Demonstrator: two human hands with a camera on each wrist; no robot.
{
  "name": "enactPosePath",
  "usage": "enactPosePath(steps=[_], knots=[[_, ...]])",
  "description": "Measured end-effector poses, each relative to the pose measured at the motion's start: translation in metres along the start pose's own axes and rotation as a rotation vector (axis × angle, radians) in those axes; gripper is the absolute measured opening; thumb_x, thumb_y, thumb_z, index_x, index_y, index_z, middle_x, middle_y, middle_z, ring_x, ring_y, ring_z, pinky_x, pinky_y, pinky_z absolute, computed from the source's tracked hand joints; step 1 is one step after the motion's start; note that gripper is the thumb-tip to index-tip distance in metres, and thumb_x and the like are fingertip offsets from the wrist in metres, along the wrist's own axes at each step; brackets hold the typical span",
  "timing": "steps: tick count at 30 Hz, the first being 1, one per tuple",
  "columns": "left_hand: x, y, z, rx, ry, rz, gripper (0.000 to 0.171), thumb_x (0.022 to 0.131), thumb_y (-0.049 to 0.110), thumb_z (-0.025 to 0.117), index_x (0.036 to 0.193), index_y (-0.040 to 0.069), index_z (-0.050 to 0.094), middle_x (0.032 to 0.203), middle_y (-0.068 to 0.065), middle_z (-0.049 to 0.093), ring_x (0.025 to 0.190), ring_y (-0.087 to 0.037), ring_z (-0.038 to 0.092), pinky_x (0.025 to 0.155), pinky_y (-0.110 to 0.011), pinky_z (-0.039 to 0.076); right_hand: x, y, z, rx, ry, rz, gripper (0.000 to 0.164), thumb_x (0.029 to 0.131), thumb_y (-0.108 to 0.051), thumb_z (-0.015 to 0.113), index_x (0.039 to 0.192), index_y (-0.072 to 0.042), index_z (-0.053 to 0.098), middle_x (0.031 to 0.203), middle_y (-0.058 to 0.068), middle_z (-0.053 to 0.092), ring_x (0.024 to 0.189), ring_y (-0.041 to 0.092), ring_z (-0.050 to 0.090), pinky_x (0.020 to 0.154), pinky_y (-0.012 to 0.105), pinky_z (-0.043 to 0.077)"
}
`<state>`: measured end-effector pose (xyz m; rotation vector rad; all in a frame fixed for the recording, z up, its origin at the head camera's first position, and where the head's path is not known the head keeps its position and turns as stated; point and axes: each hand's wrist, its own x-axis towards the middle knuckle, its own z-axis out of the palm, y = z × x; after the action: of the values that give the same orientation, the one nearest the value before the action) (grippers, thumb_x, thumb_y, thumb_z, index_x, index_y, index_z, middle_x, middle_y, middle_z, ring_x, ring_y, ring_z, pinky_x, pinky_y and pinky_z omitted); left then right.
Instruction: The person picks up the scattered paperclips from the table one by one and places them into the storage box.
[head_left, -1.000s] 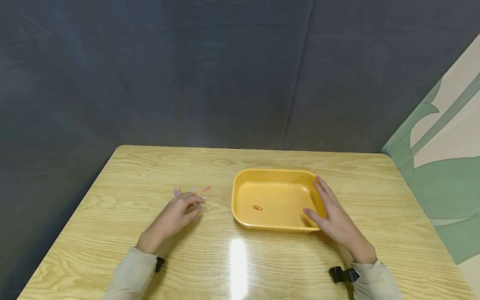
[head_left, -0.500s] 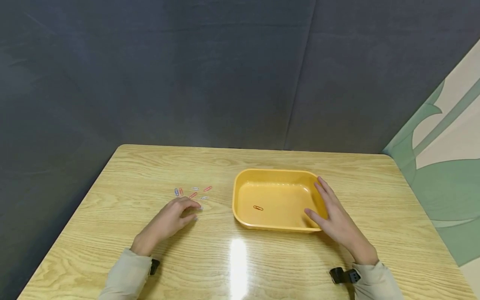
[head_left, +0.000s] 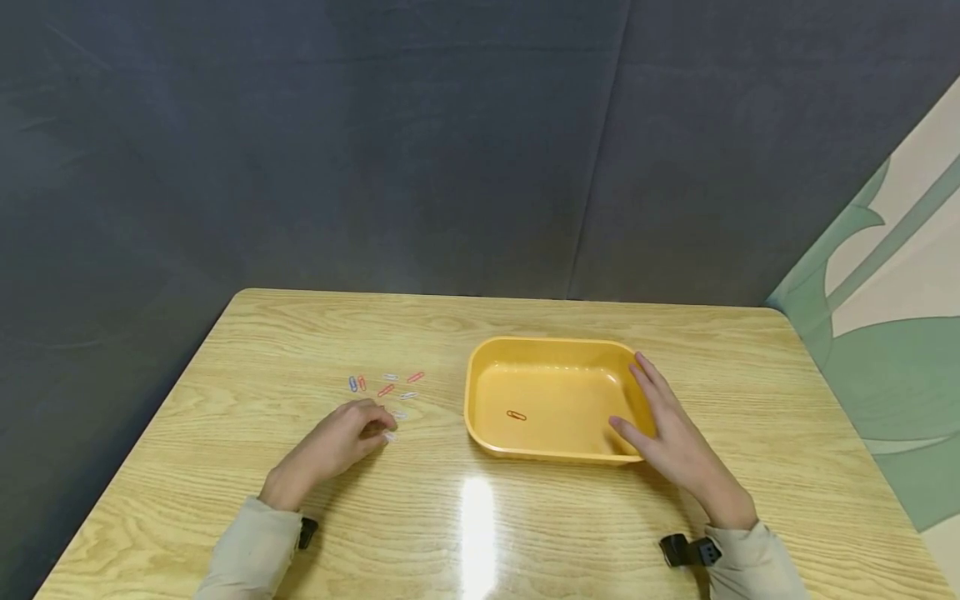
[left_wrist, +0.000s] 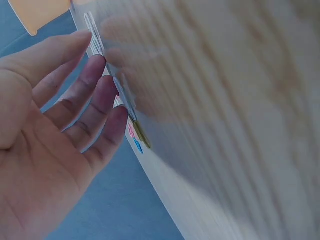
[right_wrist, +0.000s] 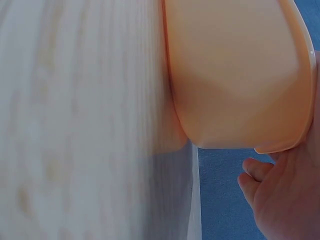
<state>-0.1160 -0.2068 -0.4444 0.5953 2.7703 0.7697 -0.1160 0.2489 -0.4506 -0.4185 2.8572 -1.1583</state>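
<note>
My left hand (head_left: 333,446) is low over the table at the left, thumb and index finger curved with a gap between their tips. By those tips lies a white paperclip (head_left: 389,437), also seen as a pale clip (left_wrist: 94,32) at the thumb tip in the left wrist view. Several red, white and blue paperclips lie just beyond; a red one (head_left: 386,390) is among the closest. My right hand (head_left: 671,437) rests at the right corner of a yellow tray (head_left: 551,456), thumb reaching over its inside, fingers spread along the right rim. One orange-red paperclip (head_left: 516,415) lies in the tray.
The wooden table (head_left: 420,525) has a dark blue curtain (head_left: 450,150) behind it. A green and cream patterned surface (head_left: 900,375) stands at the right. Black wrist straps (head_left: 690,552) show by the cuffs.
My left hand has drawn back slightly toward me and to the left, uncovering more paperclips, and its fingertips have curved inward. The right hand and tray stay put.
</note>
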Motion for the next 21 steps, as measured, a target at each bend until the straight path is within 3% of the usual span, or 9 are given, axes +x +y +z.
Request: enactPosePath(steps=[8, 21], knots=[[0.0019, -0.0016, 0.0000, 0.003, -0.020, -0.011, 0.013, 0.090, 0.006, 0.070, 0.102, 0.009, 0.071, 0.093, 0.004, 0.064, 0.083, -0.007, 0.054, 0.073, -0.024, 0.051, -0.0006, -0.0001, 0.0004, 0.001, -0.001, 0.004, 0.086, 0.096, -0.033, 0.065, 0.159, -0.006, 0.013, 0.168, 0.011, 0.004, 0.150, 0.046, 0.012, 0.111, 0.071, 0.021], [0.0081, 0.0042, 0.0032, -0.048, -0.039, -0.138, 0.003, 0.091, 0.006, 0.068, 0.094, 0.008, 0.067, 0.088, 0.002, 0.058, 0.079, -0.012, 0.050, 0.069, -0.022, 0.046, 0.0006, 0.0031, 0.0014, -0.004, 0.004, -0.007, 0.086, 0.097, -0.035, 0.063, 0.159, -0.006, 0.011, 0.168, 0.009, 0.003, 0.150, 0.047, 0.013, 0.110, 0.072, 0.022]])
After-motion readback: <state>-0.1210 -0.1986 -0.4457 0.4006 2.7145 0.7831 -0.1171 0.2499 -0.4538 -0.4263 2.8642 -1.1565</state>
